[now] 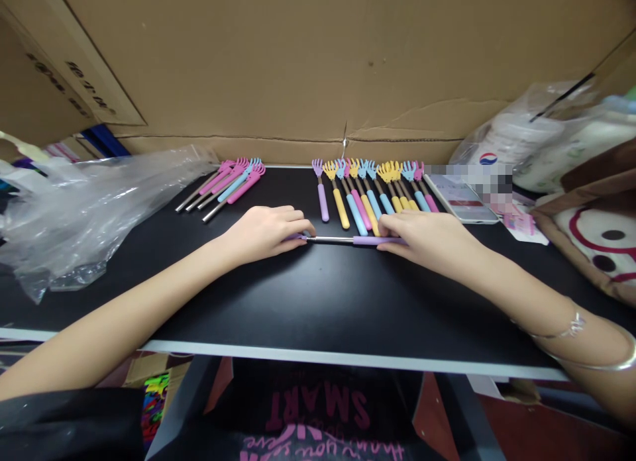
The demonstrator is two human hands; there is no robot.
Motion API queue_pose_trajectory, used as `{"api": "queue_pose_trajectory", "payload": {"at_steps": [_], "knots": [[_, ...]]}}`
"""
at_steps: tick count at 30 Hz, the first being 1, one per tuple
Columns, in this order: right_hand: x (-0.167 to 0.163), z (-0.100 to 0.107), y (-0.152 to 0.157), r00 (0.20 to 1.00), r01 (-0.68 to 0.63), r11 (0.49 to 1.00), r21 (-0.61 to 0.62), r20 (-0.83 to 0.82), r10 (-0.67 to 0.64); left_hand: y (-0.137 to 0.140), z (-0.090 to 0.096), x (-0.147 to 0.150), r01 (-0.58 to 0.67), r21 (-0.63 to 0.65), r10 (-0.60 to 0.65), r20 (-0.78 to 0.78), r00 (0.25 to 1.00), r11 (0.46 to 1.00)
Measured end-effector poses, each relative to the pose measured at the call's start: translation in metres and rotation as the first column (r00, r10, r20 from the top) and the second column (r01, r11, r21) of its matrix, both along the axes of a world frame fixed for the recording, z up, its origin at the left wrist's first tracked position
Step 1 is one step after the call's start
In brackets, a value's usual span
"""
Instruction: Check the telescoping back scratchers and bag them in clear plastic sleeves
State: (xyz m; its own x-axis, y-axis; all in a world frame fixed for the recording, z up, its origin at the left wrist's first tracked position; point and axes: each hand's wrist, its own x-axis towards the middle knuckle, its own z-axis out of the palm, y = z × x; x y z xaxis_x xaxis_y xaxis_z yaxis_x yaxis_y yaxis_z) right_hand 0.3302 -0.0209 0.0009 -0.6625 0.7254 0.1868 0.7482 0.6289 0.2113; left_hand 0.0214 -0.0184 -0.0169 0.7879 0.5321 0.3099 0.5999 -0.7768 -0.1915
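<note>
A back scratcher [334, 240] with a metal rod and a purple handle lies level between my hands, just above or on the black table. My left hand [271, 232] is closed on its purple head end, which the fingers mostly cover. Around the purple handle my right hand [422, 239] is closed. Behind my right hand several assembled back scratchers [355, 203] in purple, yellow, blue and pink lie in a row, claws toward the cardboard. Beyond my left hand several unjoined pieces [233, 183], pink and blue with bare metal rods, lie in a slanted group.
A clear plastic bag [99, 209] spreads over the table's left side. On the right are a phone [462, 199], a pink-and-white card [521, 222], a bagged white cup [517, 143] and a brown cloth item [591, 229]. Cardboard [298, 63] walls the back.
</note>
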Motion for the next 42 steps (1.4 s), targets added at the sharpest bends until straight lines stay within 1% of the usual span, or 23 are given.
{"api": "queue_pose_trajectory", "payload": {"at_steps": [3,9,14,18,20,22,26,29,34,42], "knots": [[0.0,0.0,0.0,1.0,-0.003,1.0,-0.005,0.006,0.003,0.0,0.0,0.0,-0.003,-0.003,0.003,-0.009,1.0,1.0],[0.004,-0.001,0.004,1.0,-0.019,0.998,-0.058,0.012,0.02,0.0,0.001,0.0,0.006,-0.015,-0.007,-0.014,1.0,1.0],[0.005,-0.001,0.006,0.999,-0.025,0.999,-0.044,0.025,0.026,0.0,0.001,0.0,0.008,0.0,-0.008,-0.004,1.0,1.0],[0.006,0.004,0.005,0.996,-0.091,0.995,-0.044,0.016,0.092,-0.001,0.004,0.0,0.009,0.028,-0.009,-0.018,1.0,1.0],[0.006,0.008,0.004,0.992,-0.13,0.992,-0.009,0.006,0.13,-0.002,0.007,0.0,0.006,0.054,-0.005,-0.024,1.0,0.999],[0.005,0.012,0.005,0.991,-0.135,0.989,0.06,-0.001,0.136,-0.002,0.009,-0.001,-0.009,0.095,0.011,-0.014,1.0,0.995],[0.003,0.012,0.006,0.996,-0.063,0.979,0.197,-0.052,0.074,0.0,0.008,-0.001,-0.093,0.173,0.082,0.068,0.994,0.981],[0.0,0.01,0.006,0.993,-0.03,0.967,0.252,-0.106,0.058,0.001,0.006,0.0,-0.134,0.192,0.11,0.128,0.986,0.972],[-0.005,0.009,0.002,0.982,-0.053,0.966,0.252,-0.161,0.096,0.0,0.006,0.002,-0.121,0.261,0.081,0.16,0.984,0.958],[-0.003,0.007,0.005,0.991,-0.025,0.974,0.226,-0.125,0.055,0.001,0.014,0.001,-0.146,0.308,0.104,0.148,0.984,0.94]]}}
